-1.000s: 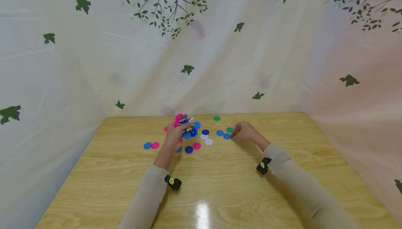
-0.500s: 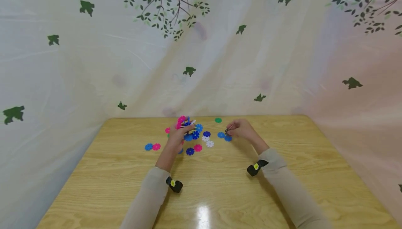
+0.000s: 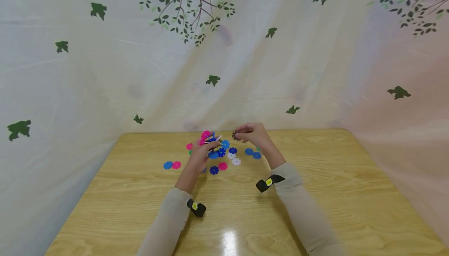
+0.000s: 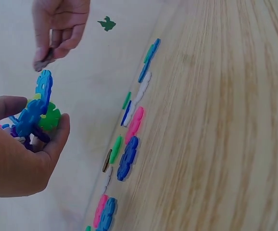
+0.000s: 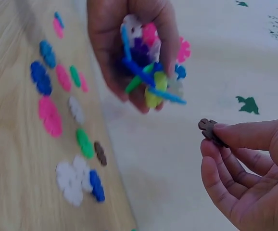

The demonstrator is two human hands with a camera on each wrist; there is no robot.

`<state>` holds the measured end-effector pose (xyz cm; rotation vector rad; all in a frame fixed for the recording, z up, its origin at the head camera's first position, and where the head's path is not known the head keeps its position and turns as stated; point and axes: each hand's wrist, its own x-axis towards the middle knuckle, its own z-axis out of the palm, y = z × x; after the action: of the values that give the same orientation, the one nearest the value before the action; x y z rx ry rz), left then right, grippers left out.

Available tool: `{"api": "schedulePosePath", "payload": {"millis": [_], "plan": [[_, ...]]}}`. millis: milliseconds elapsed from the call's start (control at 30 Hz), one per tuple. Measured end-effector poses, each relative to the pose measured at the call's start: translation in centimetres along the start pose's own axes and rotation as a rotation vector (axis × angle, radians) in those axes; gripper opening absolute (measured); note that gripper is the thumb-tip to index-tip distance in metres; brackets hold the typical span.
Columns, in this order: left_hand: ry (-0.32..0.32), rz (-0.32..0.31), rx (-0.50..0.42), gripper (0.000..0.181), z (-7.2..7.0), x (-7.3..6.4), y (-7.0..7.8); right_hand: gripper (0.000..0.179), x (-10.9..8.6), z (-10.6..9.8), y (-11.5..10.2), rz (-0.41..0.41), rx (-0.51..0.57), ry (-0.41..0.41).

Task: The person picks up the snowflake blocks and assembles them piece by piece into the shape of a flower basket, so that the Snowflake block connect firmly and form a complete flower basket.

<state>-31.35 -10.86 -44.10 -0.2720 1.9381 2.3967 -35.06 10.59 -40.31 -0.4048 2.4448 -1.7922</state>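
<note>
My left hand (image 3: 199, 156) grips a joined cluster of notched plastic flower discs (image 4: 31, 118) in pink, blue, white, green and yellow, raised above the table. Thumb and fingers wrap its underside and cover part of it. Between thumb and fingertips, my right hand (image 3: 257, 136) pinches a single brown flower disc (image 5: 211, 132). That disc is held up to the right of the cluster and apart from it in the head view. The left wrist view shows it close above a light blue disc (image 4: 44, 86) that sticks up from the cluster.
Several loose discs lie flat on the wooden table (image 3: 231, 205): a dark blue disc (image 3: 214, 170), a pink disc (image 3: 223, 166), white discs (image 5: 70, 183), and a blue-and-pink pair at left. Another brown disc (image 5: 100, 154) lies near the back edge. A printed curtain (image 3: 168, 73) hangs behind.
My right hand has lifted the brown disc off the table beside the blue discs and carried it up and left toward the cluster. My left hand has kept its grip, nearly still.
</note>
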Motion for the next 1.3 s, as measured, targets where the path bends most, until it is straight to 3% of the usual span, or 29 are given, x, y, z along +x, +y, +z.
{"api": "schedulePosePath", "payload": {"millis": [200,333,767,1300], "plan": [[-0.007,-0.007,0.000,0.052,0.1,0.2,-0.1,0.027,0.4,1.7,-0.9,-0.059,0.127,0.032],[-0.010,-0.009,0.005,0.054,0.1,0.3,-0.2,0.025,0.4,2.7,-0.9,-0.107,0.152,0.070],[-0.040,0.020,0.035,0.052,0.0,0.0,-0.1,0.019,0.4,3.9,-0.2,-0.140,0.107,0.096],[-0.017,0.051,0.056,0.050,-0.2,-0.1,0.2,0.011,0.0,4.4,-0.4,-0.209,0.017,0.144]]}}
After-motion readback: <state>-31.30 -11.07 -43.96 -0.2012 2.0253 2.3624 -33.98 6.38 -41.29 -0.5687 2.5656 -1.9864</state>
